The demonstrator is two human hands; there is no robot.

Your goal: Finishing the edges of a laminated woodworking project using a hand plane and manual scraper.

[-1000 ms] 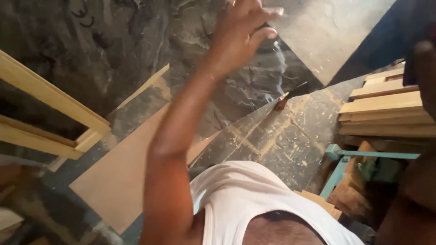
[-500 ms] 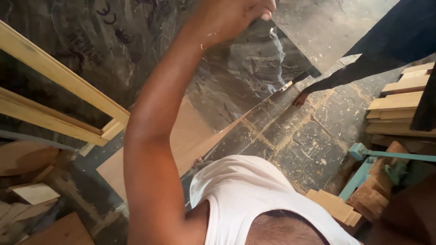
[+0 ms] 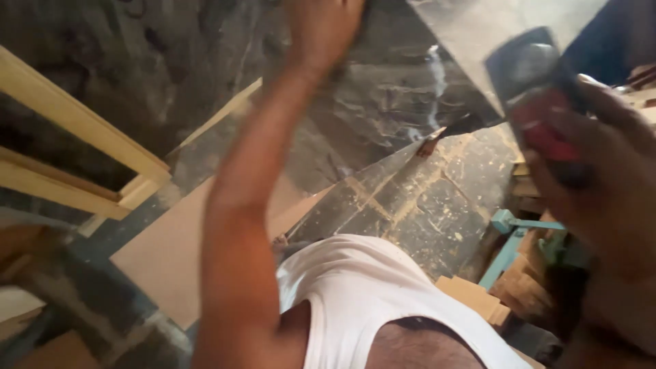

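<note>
Left hand (image 3: pixel 321 31) is raised at the top edge of the view, fingers cut off by the frame, so I cannot tell whether it is closed or spread; it lies against a large dark marbled sheet (image 3: pixel 383 116), but any grip on it is out of sight. Right hand (image 3: pixel 601 178) sits very close to the lens at the right edge, blurred, fingers wrapped around a tool with a red and black body (image 3: pixel 543 116); its kind is too blurred to make out and its upper end merges with the sheet's pale corner. The sheet stands tilted in front of the person, its top cropped, its lower edge meeting the dusty tiled floor (image 3: pixel 424 205) near a small reddish object (image 3: pixel 430 145) that is too small to identify. The left forearm crosses the middle of the view and hides part of the sheet. Below it, a white sleeveless shirt (image 3: pixel 362 287). A tan flat board (image 3: pixel 171 253) lies on the floor left of the arm, partly hidden. A pale wooden frame (image 3: pixel 82 150) stands at far left, cut off. At right, a teal metal stand (image 3: pixel 512 239) and stacked wood pieces (image 3: pixel 478 297), partly behind the right hand.
</note>
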